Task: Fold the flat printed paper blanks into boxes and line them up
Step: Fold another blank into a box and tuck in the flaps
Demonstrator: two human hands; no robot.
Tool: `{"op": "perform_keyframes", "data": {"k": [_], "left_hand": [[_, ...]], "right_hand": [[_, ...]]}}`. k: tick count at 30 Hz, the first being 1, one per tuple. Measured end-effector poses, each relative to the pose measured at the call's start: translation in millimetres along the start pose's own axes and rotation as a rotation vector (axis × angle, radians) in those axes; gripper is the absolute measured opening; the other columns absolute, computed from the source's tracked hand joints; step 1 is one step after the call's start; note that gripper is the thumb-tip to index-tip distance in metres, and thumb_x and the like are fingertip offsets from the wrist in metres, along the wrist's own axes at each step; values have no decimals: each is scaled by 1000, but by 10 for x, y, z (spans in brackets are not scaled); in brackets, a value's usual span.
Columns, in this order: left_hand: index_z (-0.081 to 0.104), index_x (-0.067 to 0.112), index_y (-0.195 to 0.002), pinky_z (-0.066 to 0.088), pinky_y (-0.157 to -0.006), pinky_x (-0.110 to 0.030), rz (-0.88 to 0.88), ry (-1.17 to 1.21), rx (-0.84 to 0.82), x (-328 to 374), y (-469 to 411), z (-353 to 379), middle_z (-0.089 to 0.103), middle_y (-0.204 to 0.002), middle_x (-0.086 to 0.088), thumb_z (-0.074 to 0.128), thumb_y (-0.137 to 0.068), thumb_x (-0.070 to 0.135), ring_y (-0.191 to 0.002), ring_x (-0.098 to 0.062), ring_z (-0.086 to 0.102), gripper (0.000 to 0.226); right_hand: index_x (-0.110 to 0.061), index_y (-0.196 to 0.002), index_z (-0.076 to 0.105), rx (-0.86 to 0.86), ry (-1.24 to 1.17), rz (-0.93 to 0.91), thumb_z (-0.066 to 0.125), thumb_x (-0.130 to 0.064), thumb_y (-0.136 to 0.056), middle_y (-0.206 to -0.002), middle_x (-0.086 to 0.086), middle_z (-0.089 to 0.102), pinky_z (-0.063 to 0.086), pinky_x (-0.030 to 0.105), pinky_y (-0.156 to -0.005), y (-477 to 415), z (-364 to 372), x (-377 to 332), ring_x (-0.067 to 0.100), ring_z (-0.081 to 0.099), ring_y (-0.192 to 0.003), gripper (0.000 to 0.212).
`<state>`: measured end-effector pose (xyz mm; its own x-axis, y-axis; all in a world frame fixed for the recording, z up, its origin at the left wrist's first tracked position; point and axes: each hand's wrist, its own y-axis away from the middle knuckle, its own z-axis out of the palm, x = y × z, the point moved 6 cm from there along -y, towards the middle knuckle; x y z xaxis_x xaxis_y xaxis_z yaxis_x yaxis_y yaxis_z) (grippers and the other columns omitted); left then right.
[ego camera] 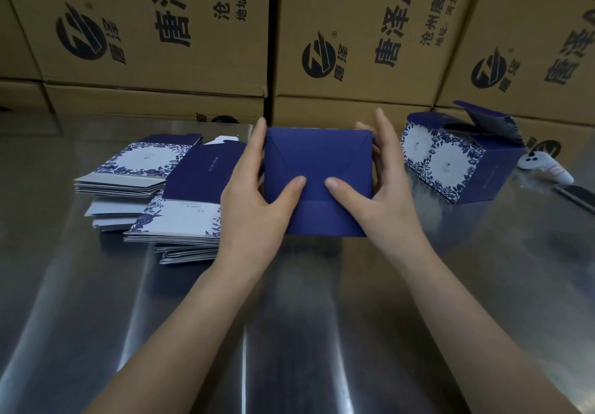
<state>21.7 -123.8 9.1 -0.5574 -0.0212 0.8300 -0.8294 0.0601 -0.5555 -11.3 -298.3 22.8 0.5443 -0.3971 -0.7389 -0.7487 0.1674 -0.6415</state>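
My left hand (254,188) and right hand (378,188) clamp the half-folded box (318,159) over the counter (322,317), thumbs pressing its bottom flaps, which may spring open or crease if I push unevenly.

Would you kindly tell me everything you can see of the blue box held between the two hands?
The blue box is plain dark-blue card, matte, with one closed face turned to the camera, crossed by diagonal flap seams. The left hand and right hand clasp its sides, both thumbs pressing the near flap. Its other faces are hidden.
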Motion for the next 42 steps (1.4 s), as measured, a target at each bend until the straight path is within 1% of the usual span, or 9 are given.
{"op": "perform_keyframes", "data": {"k": [4,9,14,20,27,32,35,38,42], "left_hand": [[32,36,-151,45,-108,-33,10,-34,54,-9,13,0,44,-147,18,74,-86,16,-131,1,47,80],[41,31,-145,43,-96,-9,64,-65,117,27,36,-7,48,-128,30,77,-82,10,-122,5,52,76],[44,30,-137,46,-98,-16,116,-96,159,54,59,-5,50,-130,19,78,-80,7,-121,2,52,71],[43,34,-130,50,-95,-21,135,-127,201,47,73,3,52,-128,18,79,-79,9,-118,6,52,68],[45,30,-126,45,-90,-9,163,-164,232,28,71,16,52,-121,19,80,-77,10,-110,13,50,63],[44,30,-129,45,-91,-9,171,-157,230,37,74,11,46,-119,29,79,-78,9,-112,15,49,65],[43,30,-133,44,-93,-10,164,-138,215,45,68,9,48,-124,24,78,-80,9,-115,14,48,67],[44,30,-136,44,-92,-8,146,-127,198,42,57,-2,51,-123,20,79,-80,12,-116,6,53,69],[48,33,-136,43,-87,-4,128,-86,180,35,36,-35,55,-117,27,78,-82,14,-111,8,57,65]], "right_hand": [[-28,-146,34,18,48,-12,76,-13,-81,-146,-8,40,42,12,-98,0,14,-14,-4,43,-129,78],[-21,-138,39,44,96,-36,77,-8,-80,-138,-9,42,45,12,-95,8,31,-24,-7,45,-122,71],[-21,-129,40,84,141,-84,78,-4,-78,-126,-17,41,44,9,-91,17,41,-46,-7,46,-116,66],[-15,-124,43,135,213,-153,79,-5,-75,-121,-19,41,45,35,-102,19,42,-99,7,46,-118,62],[-9,-120,48,194,298,-205,80,-5,-72,-115,-12,44,39,21,-102,30,38,-105,8,47,-113,58],[-9,-123,48,182,294,-204,79,-6,-74,-119,-11,44,42,32,-104,38,45,-125,8,46,-116,59],[-11,-128,45,162,280,-184,79,-8,-76,-123,-12,42,43,27,-104,38,43,-128,2,44,-119,62],[-12,-133,43,141,256,-168,78,-8,-78,-131,-2,44,44,35,-105,39,41,-141,10,45,-124,65],[-13,-137,40,119,227,-146,75,-6,-79,-136,-4,41,41,40,-109,41,33,-154,12,42,-130,68]]}}
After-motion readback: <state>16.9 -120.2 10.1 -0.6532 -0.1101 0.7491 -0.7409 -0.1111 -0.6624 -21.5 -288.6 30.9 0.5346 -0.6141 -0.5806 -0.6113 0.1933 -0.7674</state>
